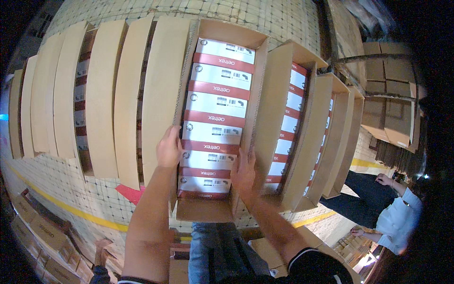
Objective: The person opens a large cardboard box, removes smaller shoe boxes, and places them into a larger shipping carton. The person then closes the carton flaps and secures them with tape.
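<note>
A long open cardboard carton [204,214] lies in front of me, holding a column of white-and-red shoe boxes [216,104]. At its left long wall, my left hand [169,147] is closed over the edge, the fingertips partly hidden. On the right long wall, my right hand [243,171] grips the edge, its fingers pointing away from me and slightly blurred. Both hands sit at about the nearer half of the carton. Right beside it, another open carton [270,118] holds similar shoe boxes.
Several long cartons with raised flaps [102,99] stand in a row to the left. Stacked brown boxes [390,94] are at the far right, near a person in a light top [399,215]. Bottom left are more cartons [42,227] and another person's hand [103,244]. A yellow line [85,215] crosses the tiled floor.
</note>
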A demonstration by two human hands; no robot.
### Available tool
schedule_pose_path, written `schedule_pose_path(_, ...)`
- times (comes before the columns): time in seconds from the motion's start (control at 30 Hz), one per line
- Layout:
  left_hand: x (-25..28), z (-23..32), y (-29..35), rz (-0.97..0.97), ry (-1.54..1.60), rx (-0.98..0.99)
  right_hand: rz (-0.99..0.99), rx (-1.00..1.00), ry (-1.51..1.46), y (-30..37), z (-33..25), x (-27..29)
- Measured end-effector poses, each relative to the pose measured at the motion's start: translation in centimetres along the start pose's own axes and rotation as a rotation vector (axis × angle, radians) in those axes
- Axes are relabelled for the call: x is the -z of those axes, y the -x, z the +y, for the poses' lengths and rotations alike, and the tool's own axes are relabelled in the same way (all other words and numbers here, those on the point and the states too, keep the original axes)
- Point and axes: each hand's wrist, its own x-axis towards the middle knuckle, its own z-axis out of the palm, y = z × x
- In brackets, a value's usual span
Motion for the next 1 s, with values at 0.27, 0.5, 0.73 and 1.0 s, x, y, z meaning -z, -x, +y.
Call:
schedule_pose_path(0.27, -0.4, -0.3, 0.3, -0.03, -0.077, 0.031, 0.067, 0.09, -0.157, -0.2, 5.4, -0.1)
schedule_pose_path(0.5, -0.5, -0.3, 0.6, -0.052, -0.156, 0.046, 0.192, 0.206, -0.171, -0.3, 6.5, 0.1)
schedule_pose_path(0.73, -0.5, -0.6, 0.5, -0.08, -0.213, 0.034, 0.153, 0.203, -0.144, -0.5, 6.7, 0.1)
schedule_pose_path(1.0, -0.4, -0.1, 0.7, -0.021, -0.195, -0.003, 0.092, 0.17, -0.08, -0.3, 6.6, -0.7)
